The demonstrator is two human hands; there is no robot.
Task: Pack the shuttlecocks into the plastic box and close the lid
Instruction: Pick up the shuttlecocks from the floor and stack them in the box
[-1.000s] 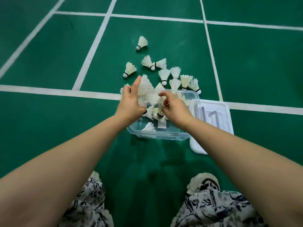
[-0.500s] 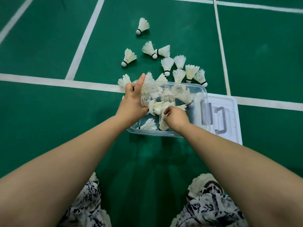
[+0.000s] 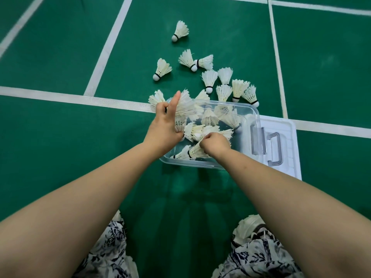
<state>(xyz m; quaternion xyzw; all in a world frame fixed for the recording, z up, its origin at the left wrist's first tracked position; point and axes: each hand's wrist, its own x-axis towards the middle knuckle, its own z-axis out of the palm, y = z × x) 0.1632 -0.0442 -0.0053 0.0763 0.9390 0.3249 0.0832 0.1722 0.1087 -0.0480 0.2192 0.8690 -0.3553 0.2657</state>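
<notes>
Now, left hand [image 3: 163, 127] and right hand [image 3: 215, 143] on shuttlecocks [image 3: 185, 106] at plastic box [image 3: 192, 165].

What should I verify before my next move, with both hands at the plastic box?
1. Left hand grips the shuttlecock bunch over the box's far left corner: ok.
2. Right hand pinches a shuttlecock inside the plastic box: ok.
3. All shuttlecocks packed: not ok. Loose shuttlecocks lie outside, beyond the box.
4. Lid off, lying at the box's right side: ok for loading.
5. Room for the rest: cannot tell.
</notes>
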